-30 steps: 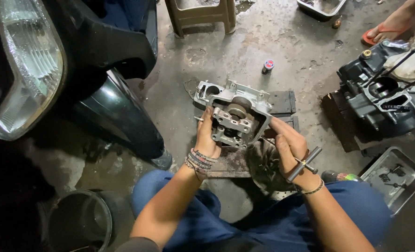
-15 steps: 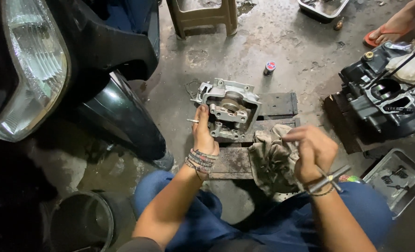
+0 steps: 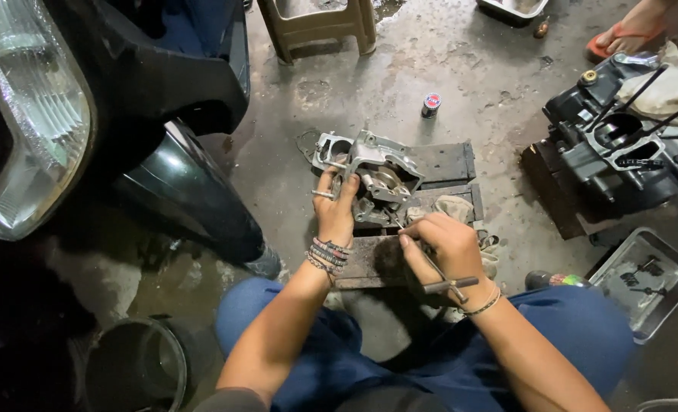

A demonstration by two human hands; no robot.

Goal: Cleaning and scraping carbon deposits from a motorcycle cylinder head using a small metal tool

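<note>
Rag now lies dropped beside the cylinder head. My right hand has taken a T-handle wrench into its grip, tip at the head. My left hand still clasps the casting steady.

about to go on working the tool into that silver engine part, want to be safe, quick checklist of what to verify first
1. Left hand steadies the silver engine part: ok, its fingers wrap the part's left side.
2. Right hand has a firm hold on the T-handle tool: ok, fist shut round the shaft.
3. Tool tip seated in the part: cannot tell, the tip is hidden at the part's lower edge.
4. Part rests on a firm base: ok, it sits on the dark flat block.
5. Rag clear of the tool: not ok, it lies right beside the shaft.
</note>
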